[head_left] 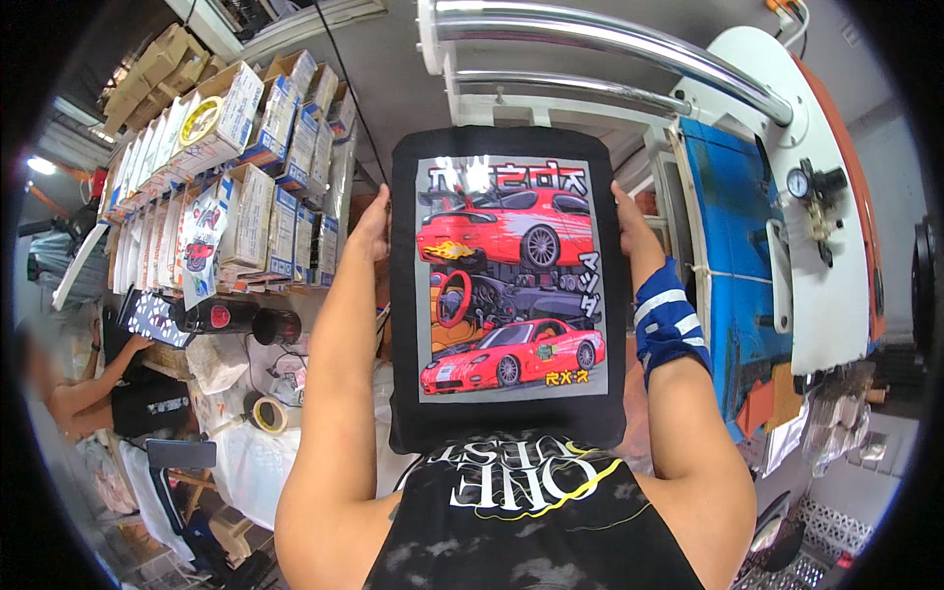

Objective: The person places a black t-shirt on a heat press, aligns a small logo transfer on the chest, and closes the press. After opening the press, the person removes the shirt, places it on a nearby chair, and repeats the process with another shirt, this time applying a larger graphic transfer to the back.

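A black fabric-covered rectangle (407, 295) is upright in front of my chest. It bears a grey print panel (506, 344) with two red sports cars, a car interior and lettering. My left hand (374, 221) grips its left side near the top, fingertips partly hidden behind it. On the opposite edge, my right hand (632, 221) grips at about the same height, with most fingers out of sight. A blue cloth with white stripes (664, 315) is wrapped round my right forearm.
At left are stacked boxes (251, 221), a tape roll (265, 415) and a person (84, 393) handling a patterned item (157, 315). At right stands a white machine (836, 236) with a gauge and blue side panel (733, 256); its metal bars (600, 25) cross overhead.
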The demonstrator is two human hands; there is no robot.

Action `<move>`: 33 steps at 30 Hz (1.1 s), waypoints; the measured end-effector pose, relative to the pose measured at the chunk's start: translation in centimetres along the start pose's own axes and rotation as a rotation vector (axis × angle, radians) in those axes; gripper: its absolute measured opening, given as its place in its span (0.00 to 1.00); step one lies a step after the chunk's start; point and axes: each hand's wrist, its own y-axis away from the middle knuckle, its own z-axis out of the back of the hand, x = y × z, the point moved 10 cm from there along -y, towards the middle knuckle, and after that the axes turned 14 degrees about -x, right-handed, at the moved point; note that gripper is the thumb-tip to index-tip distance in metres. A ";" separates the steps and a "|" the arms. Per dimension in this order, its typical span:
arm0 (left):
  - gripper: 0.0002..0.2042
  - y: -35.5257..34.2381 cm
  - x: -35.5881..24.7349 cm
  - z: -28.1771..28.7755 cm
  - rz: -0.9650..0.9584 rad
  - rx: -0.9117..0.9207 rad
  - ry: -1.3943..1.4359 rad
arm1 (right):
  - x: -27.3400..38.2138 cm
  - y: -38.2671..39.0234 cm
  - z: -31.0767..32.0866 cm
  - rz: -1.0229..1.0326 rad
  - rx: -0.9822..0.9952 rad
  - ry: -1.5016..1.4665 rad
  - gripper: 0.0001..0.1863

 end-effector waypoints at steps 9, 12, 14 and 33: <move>0.17 -1.1 -6.3 4.3 -0.538 -0.160 0.283 | 5.6 -5.6 3.4 0.212 -0.019 -0.278 0.19; 0.19 0.6 -7.5 5.9 -0.648 -0.254 0.221 | 5.5 -5.2 2.3 0.187 0.037 -0.300 0.18; 0.20 1.0 -8.9 3.8 -0.682 -0.279 0.113 | 6.4 -7.0 5.7 0.182 0.023 -0.293 0.17; 0.15 11.3 10.2 10.6 -0.230 -0.063 -0.262 | -10.4 12.9 11.6 0.475 -0.358 0.554 0.39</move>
